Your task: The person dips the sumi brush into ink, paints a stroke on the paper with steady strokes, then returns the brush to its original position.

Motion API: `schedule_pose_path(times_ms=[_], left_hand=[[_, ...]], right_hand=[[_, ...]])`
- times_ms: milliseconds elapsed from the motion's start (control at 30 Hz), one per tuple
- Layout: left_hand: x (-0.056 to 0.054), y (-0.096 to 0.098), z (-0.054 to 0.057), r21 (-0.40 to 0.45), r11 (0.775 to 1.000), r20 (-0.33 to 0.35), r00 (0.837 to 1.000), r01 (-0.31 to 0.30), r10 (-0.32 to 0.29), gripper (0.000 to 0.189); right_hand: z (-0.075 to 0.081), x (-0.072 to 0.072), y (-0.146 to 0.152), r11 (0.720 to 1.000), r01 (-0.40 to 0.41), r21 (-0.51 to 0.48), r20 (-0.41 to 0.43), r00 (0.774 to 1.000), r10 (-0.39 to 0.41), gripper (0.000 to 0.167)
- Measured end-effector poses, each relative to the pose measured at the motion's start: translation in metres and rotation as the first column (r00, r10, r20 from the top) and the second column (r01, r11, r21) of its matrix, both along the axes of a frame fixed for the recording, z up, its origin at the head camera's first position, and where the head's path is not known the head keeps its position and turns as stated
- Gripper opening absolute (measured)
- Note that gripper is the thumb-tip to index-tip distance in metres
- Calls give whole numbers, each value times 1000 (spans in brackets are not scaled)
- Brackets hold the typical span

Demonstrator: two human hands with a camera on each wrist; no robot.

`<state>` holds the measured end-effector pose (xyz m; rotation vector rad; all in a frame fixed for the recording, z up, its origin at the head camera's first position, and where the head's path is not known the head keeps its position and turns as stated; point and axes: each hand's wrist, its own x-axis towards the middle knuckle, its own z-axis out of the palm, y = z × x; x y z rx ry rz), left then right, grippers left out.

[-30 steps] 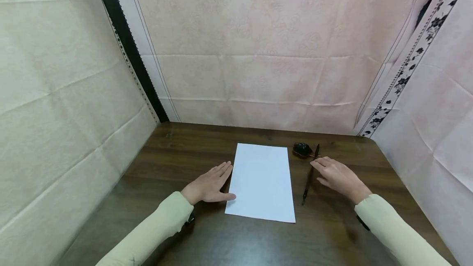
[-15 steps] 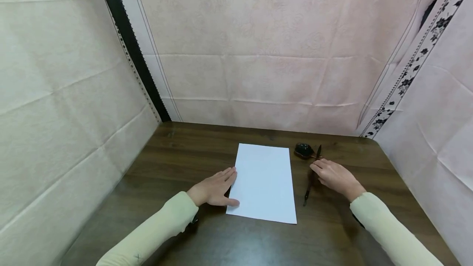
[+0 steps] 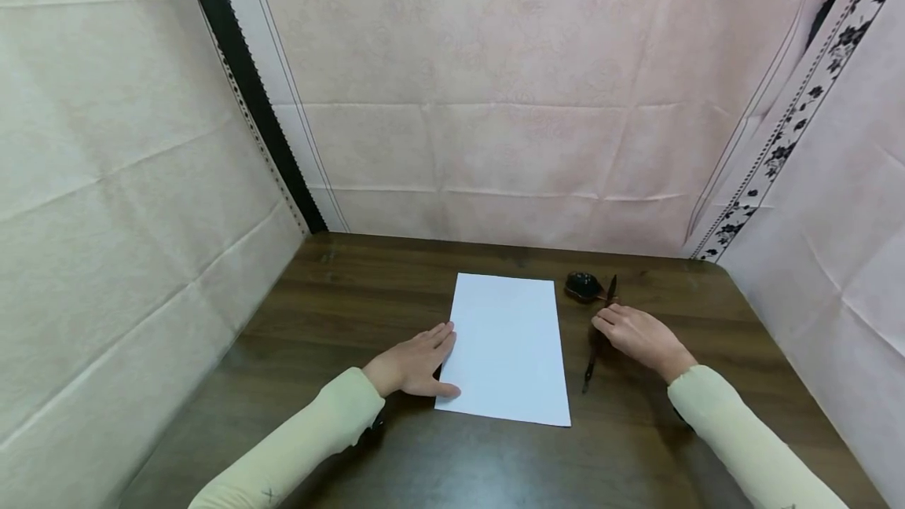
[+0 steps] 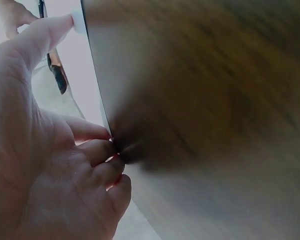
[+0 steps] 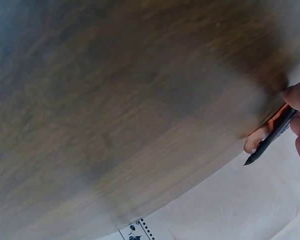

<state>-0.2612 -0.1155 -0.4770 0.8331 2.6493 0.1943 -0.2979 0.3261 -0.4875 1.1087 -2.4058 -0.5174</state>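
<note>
My left hand (image 3: 417,364) lies with fingers stretched out along the left edge of a white sheet of paper (image 3: 507,348). In the left wrist view the left hand (image 4: 55,135) has its thumb and fingertips right at the paper's edge. My right hand (image 3: 639,336) pinches a dark writing brush (image 3: 590,371) around its middle. The pointed black tip aims away from me, as the brush (image 5: 272,137) shows in the right wrist view, with thumb on one side and fingers on the other. Part of the handle is hidden under the right hand.
A small glossy black object with a reddish-brown rim (image 3: 583,287) sits just left of the brush tip. The brown wooden table (image 3: 368,281) runs back to a pale cloth wall (image 3: 495,100). Cloth sheets also hang along both sides.
My right fingers have moved in and closed around the brush. My left hand has shifted slightly right and toward me, with its fingertips now over the paper's edge.
</note>
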Motion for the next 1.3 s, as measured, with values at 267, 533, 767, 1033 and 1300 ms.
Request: schedule_pose_path(times_ms=[267,533,767,1033,1300], left_hand=[[0,1,-2,7,1000,-3,1000,5,-5,103],[-3,-4,-4,0,1000,-11,1000,-5,5,103],[0,-3,-1,-8,1000,-3,1000,-9,9,103],[1,-1,2,-5,1000,4,1000,-7,7,103],[-1,-1,0,-6,1000,-7,1000,-3,3,103]], right_hand=[[-1,-1,2,998,-26,59,-22,999,27,41],[-4,-7,1,995,-85,53,-39,995,87,37],[-7,-10,4,990,-120,77,-62,990,125,39],[-9,-11,7,984,-153,89,-75,984,160,38],[-9,-14,7,975,-209,75,-109,970,216,40]])
